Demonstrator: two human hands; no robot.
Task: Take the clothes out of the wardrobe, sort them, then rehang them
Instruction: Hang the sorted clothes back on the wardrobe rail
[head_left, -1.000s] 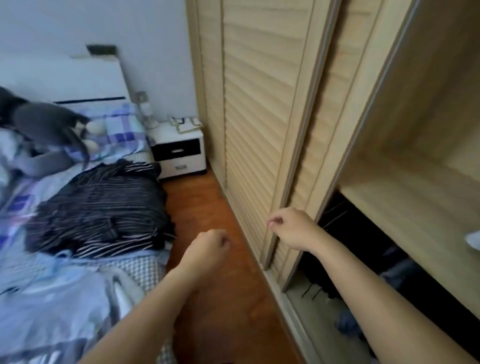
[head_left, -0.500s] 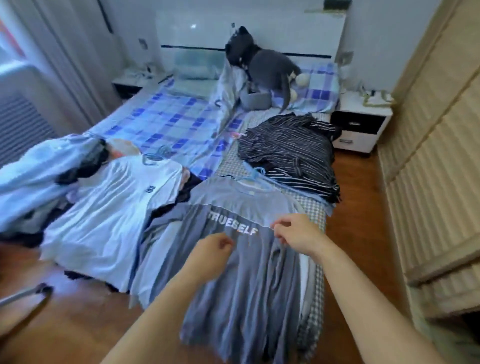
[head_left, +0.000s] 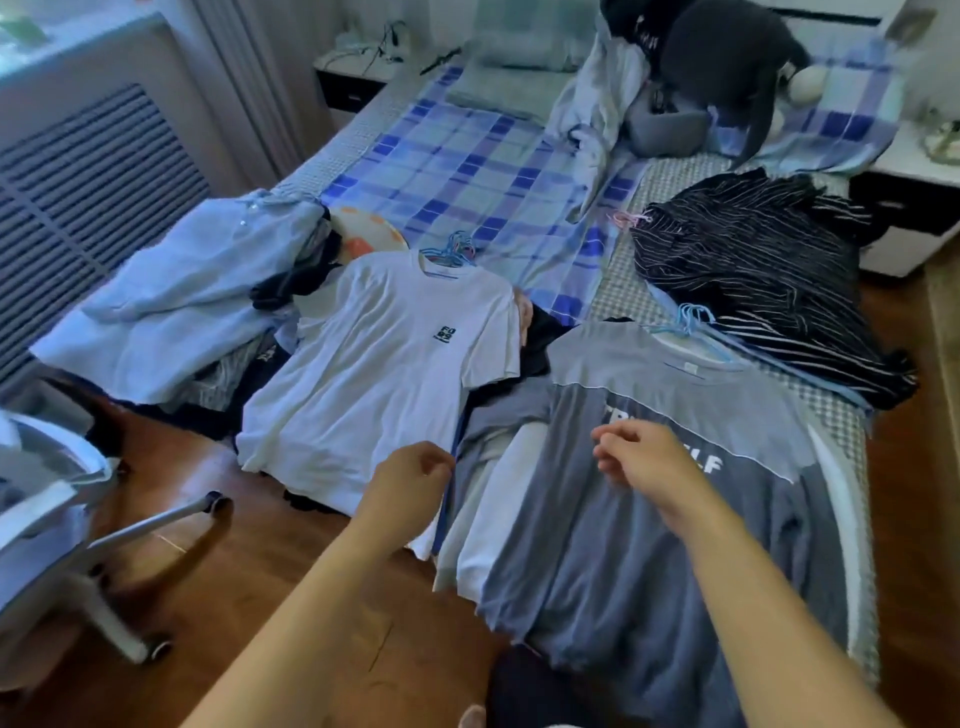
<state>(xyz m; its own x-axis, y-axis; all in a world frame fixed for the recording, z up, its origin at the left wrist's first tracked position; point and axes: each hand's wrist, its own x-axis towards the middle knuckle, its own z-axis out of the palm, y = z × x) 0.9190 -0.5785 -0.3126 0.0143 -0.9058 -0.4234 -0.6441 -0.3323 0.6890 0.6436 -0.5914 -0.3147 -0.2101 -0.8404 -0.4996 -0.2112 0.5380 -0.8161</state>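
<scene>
Both arms reach forward over the foot of the bed (head_left: 618, 291). Left hand (head_left: 415, 475): fingers curled into a loose fist, holding nothing, hovering at the lower right hem of the white tee (head_left: 374, 374). Right hand (head_left: 639, 457): fingers curled with thumb and forefinger tips close together, above the chest print of the grey tee (head_left: 649, 545); no cloth visibly pinched, and contact with the fabric cannot be told. Clothes lie in 4 groups across the bed end. Far left, a pale blue shirt (head_left: 197, 296) on top of darker items. Next, the white tee laid flat, small dark logo on its chest, a cluster of blue hangers (head_left: 451, 250) at its collar. Then the grey tee, draped over the bed edge toward the floor, blue hangers at its neck too (white lettering partly hidden by the right hand). Far right, a black striped pile (head_left: 753, 270), touching the grey tee's shoulder. A grey plush toy (head_left: 722, 67) sits at the head of the bed on the checked sheet. A chair base (head_left: 104, 561) stands on the wooden floor at left.
</scene>
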